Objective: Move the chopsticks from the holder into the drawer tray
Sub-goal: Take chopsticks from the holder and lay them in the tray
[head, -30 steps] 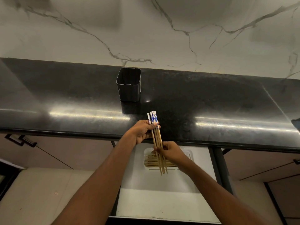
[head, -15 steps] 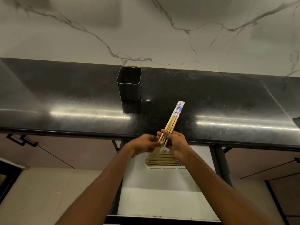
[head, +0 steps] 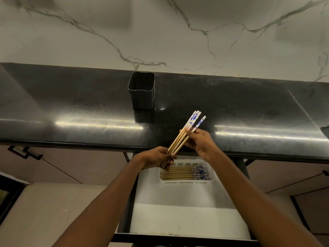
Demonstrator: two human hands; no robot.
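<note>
A bundle of wooden chopsticks (head: 179, 141) with blue-and-white tops slants up to the right above the counter's front edge. My left hand (head: 156, 157) grips the thin lower ends. My right hand (head: 199, 139) holds the bundle nearer the patterned tops. The dark square holder (head: 141, 90) stands upright on the black counter behind, and no chopsticks show above its rim. Below, the open drawer (head: 178, 218) holds a white tray (head: 185, 182) with several chopsticks (head: 185, 173) lying flat, tops to the right.
The glossy black counter (head: 249, 111) runs across the view under a white marble wall (head: 160, 32). Brown cabinet fronts flank the drawer, with a dark handle (head: 25, 152) at the left. A beige surface (head: 44, 211) lies at lower left.
The bundle went from upright to slanting right. My right hand slid up from the lower ends toward the patterned tops, while my left hand dropped to the thin ends above the tray.
</note>
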